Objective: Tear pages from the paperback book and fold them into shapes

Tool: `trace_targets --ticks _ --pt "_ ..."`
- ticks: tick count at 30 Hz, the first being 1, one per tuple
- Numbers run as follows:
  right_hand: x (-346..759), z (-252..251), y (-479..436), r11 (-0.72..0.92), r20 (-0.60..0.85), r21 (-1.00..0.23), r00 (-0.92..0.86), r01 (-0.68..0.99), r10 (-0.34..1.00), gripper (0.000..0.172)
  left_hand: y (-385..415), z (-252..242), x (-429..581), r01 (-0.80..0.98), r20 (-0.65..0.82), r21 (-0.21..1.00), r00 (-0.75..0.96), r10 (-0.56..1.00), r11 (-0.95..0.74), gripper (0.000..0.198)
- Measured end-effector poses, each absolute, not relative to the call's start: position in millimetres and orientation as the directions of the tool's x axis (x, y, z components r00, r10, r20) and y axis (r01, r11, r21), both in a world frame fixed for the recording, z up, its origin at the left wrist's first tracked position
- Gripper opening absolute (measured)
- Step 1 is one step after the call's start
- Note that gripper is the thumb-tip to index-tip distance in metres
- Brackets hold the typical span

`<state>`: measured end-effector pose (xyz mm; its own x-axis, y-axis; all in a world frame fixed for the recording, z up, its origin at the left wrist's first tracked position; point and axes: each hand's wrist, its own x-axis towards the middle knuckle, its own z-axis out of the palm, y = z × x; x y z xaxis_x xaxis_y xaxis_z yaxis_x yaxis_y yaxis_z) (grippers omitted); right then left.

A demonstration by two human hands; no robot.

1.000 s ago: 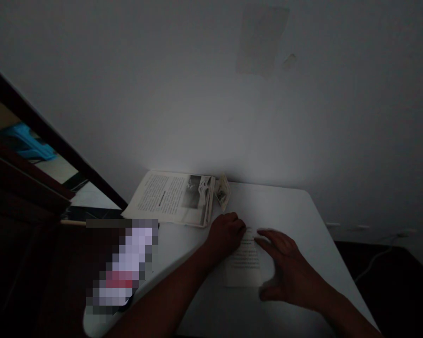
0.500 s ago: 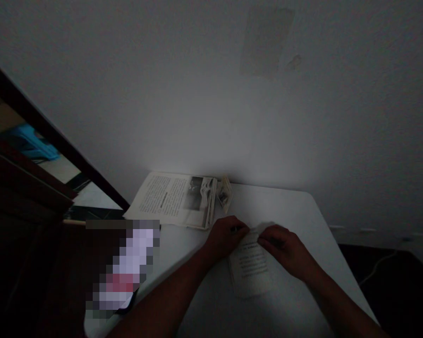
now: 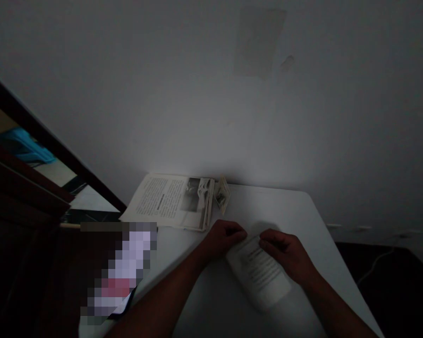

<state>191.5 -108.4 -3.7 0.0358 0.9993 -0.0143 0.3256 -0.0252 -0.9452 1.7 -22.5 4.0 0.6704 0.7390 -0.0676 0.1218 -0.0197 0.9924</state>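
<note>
A printed sheet of paper hangs from my fingers over the white table, its lower end tilted toward the right and slightly blurred. My left hand pinches its upper left edge. At its upper right edge, my right hand grips with thumb and fingers pressed together. Beyond my left hand lies a stack of printed pages with a grey picture on top. A small folded paper piece sits against the stack's right side.
A phone, its screen pixelated, lies at the table's left edge. A pale wall rises behind the table. A dark-framed opening with a blue object is at the left; a cable runs at the right.
The sheet has swung, its lower end moving right and toward me. Both hands keep hold of its upper edge. The whole view has shifted slightly.
</note>
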Motion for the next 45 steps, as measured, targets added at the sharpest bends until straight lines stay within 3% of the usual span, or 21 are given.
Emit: trace_targets --ticks 4,9,14,20,27,34,41,45 --pt "193.3 3.9 -107.6 -0.046 -0.057 -0.946 -0.027 0.320 0.998 0.021 -26.4 4.3 0.9 0.075 -0.107 0.994 0.743 0.661 0.076 0.018" --pt "190.9 17.1 -104.1 -0.039 -0.095 -0.945 -0.160 0.326 0.983 0.015 -31.5 8.2 4.1 0.053 -0.091 0.996 0.755 0.649 0.078 0.019" --pt "186.9 15.7 -98.6 -0.118 -0.159 -0.971 -0.186 0.210 0.970 0.013 -32.9 1.5 8.0 -0.012 -0.069 0.992 0.771 0.633 0.122 0.020" --pt "193.5 19.1 -102.1 -0.175 -0.189 -0.981 -0.201 0.083 0.961 0.016 -32.0 -3.0 8.9 -0.067 -0.131 0.968 0.684 0.718 0.240 0.023" --pt "211.8 28.9 -110.3 -0.050 -0.055 -0.998 -0.324 0.025 0.945 0.019 -31.7 -4.1 9.5 -0.099 -0.141 0.962 0.614 0.777 0.253 0.027" --pt "223.0 19.0 -113.3 0.103 0.170 -0.963 -0.264 -0.250 0.949 0.015 -29.3 -5.0 8.0 -0.115 -0.139 0.965 0.536 0.833 0.236 0.029" --pt "218.7 16.7 -112.7 0.148 0.228 -0.875 -0.122 -0.460 0.966 0.016 -31.4 0.4 6.3 -0.166 -0.145 0.949 0.529 0.836 0.269 0.028" --pt "217.9 13.9 -108.2 0.105 0.157 -0.912 -0.102 -0.396 0.982 0.025 -30.1 -0.3 3.2 -0.155 -0.150 0.953 0.511 0.846 0.262 0.029"
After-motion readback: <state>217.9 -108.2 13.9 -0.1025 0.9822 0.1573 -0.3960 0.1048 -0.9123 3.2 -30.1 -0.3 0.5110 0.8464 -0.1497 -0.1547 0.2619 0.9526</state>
